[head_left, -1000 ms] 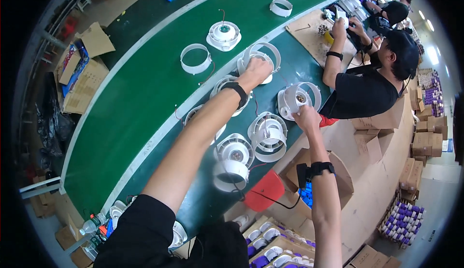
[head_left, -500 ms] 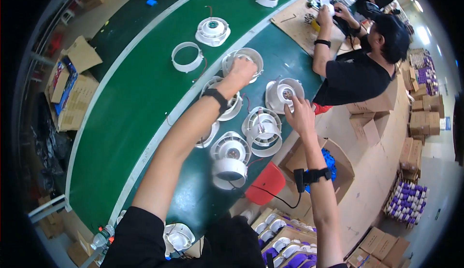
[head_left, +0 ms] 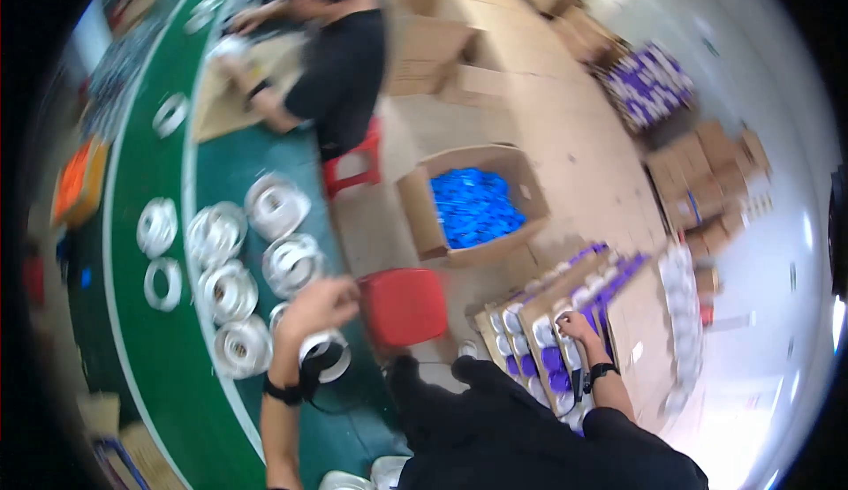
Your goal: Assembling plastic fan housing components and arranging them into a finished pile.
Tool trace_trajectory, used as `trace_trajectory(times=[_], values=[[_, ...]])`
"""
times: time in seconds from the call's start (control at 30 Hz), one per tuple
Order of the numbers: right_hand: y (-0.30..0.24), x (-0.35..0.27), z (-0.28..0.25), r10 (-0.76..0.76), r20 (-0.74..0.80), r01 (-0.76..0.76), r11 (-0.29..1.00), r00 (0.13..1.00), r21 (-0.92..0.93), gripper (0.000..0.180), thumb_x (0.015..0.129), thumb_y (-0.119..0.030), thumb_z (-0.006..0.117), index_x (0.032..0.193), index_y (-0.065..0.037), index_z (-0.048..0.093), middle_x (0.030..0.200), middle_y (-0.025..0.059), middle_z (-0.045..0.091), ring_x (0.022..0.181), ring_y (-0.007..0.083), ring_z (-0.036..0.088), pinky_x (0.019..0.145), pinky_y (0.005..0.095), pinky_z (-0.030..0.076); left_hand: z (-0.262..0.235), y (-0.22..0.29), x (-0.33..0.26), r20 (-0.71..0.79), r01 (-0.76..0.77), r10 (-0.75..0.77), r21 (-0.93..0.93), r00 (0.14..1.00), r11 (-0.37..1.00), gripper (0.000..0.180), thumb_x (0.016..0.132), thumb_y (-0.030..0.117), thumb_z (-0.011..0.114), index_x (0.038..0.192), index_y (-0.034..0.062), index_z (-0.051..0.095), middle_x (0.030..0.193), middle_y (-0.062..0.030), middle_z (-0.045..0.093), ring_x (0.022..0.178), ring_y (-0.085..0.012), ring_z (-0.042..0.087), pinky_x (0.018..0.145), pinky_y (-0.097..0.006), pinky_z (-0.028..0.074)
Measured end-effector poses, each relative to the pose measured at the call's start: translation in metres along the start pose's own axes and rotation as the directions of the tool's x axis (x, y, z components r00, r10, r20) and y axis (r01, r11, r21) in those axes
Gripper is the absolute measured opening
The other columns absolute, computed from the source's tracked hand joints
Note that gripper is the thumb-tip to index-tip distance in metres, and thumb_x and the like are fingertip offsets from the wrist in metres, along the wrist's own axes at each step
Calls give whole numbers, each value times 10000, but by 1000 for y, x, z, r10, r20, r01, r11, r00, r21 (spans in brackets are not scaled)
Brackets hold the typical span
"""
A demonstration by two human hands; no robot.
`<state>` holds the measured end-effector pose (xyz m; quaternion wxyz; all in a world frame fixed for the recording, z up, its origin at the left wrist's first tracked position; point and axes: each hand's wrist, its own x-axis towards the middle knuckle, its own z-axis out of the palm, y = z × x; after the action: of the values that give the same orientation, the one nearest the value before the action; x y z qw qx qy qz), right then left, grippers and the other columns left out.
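My left hand (head_left: 320,305) hovers over the near part of the green table, its fingers smeared by motion. Below it is a white round housing (head_left: 325,359), partly covered by my hand and wrist. Several more housings stand close by in rows, among them one with a round hub (head_left: 243,347) and another farther off (head_left: 277,206). Well to the right, my right hand (head_left: 576,325) reaches into a carton of white and purple cup-shaped parts (head_left: 555,368). Its fingers are bent together at a white cup, and what they grip is hidden.
A red stool (head_left: 405,306) stands beside the table, with an open carton of blue pieces (head_left: 477,207) beyond it. A co-worker in black (head_left: 349,66) sits at the far table. Left runs a green conveyor (head_left: 132,313) carrying white rings. Stacked cartons (head_left: 707,172) line the right.
My view has swung to the right. My right hand has left the housing on the table and reached the carton of cups. My left hand has come off a far housing toward me.
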<state>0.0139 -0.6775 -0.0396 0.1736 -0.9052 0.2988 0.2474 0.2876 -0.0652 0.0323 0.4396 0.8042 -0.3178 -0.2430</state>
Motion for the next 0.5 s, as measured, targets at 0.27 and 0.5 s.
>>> trace_trajectory(times=[0.27,0.5], values=[[184,-192,56,595,-196,-381,698,779,606,269,782,-225,566,865,-8,702,707,133,694,660,223,692,638,358,553,211,41,32,635,-22,93,-119,767,993,189,857,148,671,984,9,662,820,-117,696,732,-187,667,680,-328,529],[328,-286,106,774,-361,-324,570,520,755,252,760,-181,591,893,-19,731,759,162,708,702,246,702,699,340,550,331,101,78,736,-173,106,16,669,985,288,844,128,661,1095,-7,629,890,-136,708,753,-206,695,705,-331,549]])
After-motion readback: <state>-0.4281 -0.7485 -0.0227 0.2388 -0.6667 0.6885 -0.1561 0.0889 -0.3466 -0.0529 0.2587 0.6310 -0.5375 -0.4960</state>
